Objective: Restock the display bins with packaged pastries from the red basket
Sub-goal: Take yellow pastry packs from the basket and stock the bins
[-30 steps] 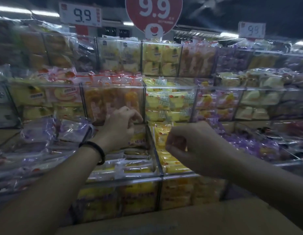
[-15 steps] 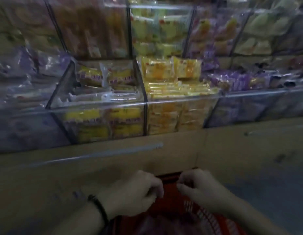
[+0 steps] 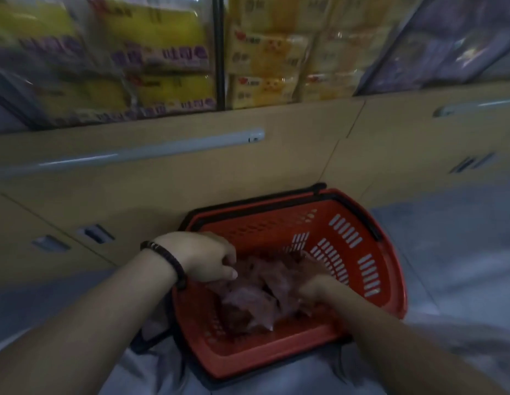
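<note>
Head view showed both hands down in the basket (image 3: 348, 240), which sat on the floor (image 3: 447, 252) against the cabinet front (image 3: 191, 172) below the bins (image 3: 218, 52). A small heap of pinkish-purple packs (image 3: 256, 295) lay in its bottom, so stock remained to be moved. The left hand (image 3: 205, 260), a dark band (image 3: 168, 260) at its wrist, had its fingers curled onto the heap's edge and looked to be pinching a pack. The right hand (image 3: 311, 283) was sunk among the wrappers and blurred; whether it grasped anything could not be told. No pack was lifted clear of the basket. Above, the two yellow-stocked bins looked full against their fronts. The purple bin (image 3: 462, 38) at upper right was too blurred to judge its level. By my reading the job stood midway: a pickup was under way, and these packs had yet to be carried up and placed, likely over more than one trip.
</note>
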Tool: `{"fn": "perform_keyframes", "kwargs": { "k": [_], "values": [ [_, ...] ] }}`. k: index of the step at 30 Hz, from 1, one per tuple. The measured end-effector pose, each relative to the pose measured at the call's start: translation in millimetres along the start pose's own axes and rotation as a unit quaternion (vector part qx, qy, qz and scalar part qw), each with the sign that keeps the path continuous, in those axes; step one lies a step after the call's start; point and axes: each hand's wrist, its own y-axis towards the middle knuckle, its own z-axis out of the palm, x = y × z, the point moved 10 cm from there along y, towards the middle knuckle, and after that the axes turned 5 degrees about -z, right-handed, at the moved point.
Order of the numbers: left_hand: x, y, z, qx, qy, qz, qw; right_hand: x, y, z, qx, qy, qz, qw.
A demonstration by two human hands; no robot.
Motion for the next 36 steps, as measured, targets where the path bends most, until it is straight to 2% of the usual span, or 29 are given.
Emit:
{"fn": "perform_keyframes", "kwargs": {
  "k": [3, 7, 9, 13, 16, 19, 22, 25, 28, 31, 33, 36],
  "values": [
    [3, 8, 3, 0.017, 0.006, -0.002, 1.000, -10, 66, 50, 0.012, -0.074, -0.004, 0.997],
    [6, 15, -3, 0.001, 0.004, 0.001, 1.000, 62, 39, 40, 0.017, -0.165, -0.072, 0.983],
    [8, 16, -5, 0.001, 0.002, -0.003, 1.000, 58, 53, 43, 0.007, -0.181, -0.061, 0.982],
    [13, 15, -5, 0.013, 0.003, -0.015, 1.000, 8, 104, 61, -0.026, -0.146, -0.026, 0.989],
    [13, 12, -7, 0.010, 0.000, -0.014, 1.000, 14, 92, 38, -0.059, -0.107, -0.032, 0.992],
    [12, 9, -10, 0.004, -0.005, -0.010, 1.000, 32, 68, 8, -0.081, -0.075, -0.004, 0.994],
    [10, 7, -10, 0.002, -0.004, -0.008, 1.000, 72, 35, -3, -0.034, -0.054, -0.024, 0.998],
    [7, 6, -10, 0.001, 0.001, -0.004, 1.000, 107, 19, 16, -0.005, -0.036, -0.051, 0.998],
    [5, 6, -13, -0.009, 0.001, 0.004, 1.000, 120, 22, 56, 0.048, -0.094, -0.034, 0.994],
    [5, 7, -15, -0.019, 0.001, 0.009, 1.000, 128, 28, 68, 0.000, -0.129, 0.013, 0.992],
    [7, 9, -15, -0.014, -0.003, 0.003, 1.000, 124, 44, 73, -0.054, -0.059, 0.039, 0.996],
    [9, 11, -12, 0.002, 0.011, -0.016, 1.000, 112, 63, 79, -0.054, 0.020, 0.068, 0.996]
  ]
}}
